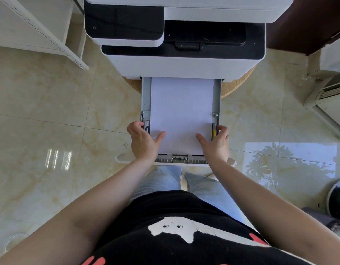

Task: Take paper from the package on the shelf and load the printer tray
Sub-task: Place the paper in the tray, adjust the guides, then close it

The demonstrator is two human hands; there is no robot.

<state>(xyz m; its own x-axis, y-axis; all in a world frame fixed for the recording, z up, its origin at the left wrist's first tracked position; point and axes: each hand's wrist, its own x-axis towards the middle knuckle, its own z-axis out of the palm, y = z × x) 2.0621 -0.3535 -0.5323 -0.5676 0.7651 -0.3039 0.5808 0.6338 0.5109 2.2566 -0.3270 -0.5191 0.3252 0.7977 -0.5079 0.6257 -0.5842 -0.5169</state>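
You are well into the loading: the stack of paper (181, 113) already lies flat inside the pulled-out tray (145, 96), its far edge running under the front of the printer (182, 67) and its near edge sitting just short of the tray's front rail. Your left hand (143, 139) has its thumb spread on the paper's near left corner while its fingers curl over the left side guide (146, 125); your right hand (216, 140) mirrors it, thumb on the near right corner, fingers hooked at the right side guide (214, 129) with its yellow tab. Neither hand grips the sheets; both are pressing and squaring. The guides look close against the paper's edges, though you cannot tell from here whether they are fully snug. What seems left is to settle the stack, let go, and push the tray back in. The shelf (50, 35) stands to your left; the package is not in view
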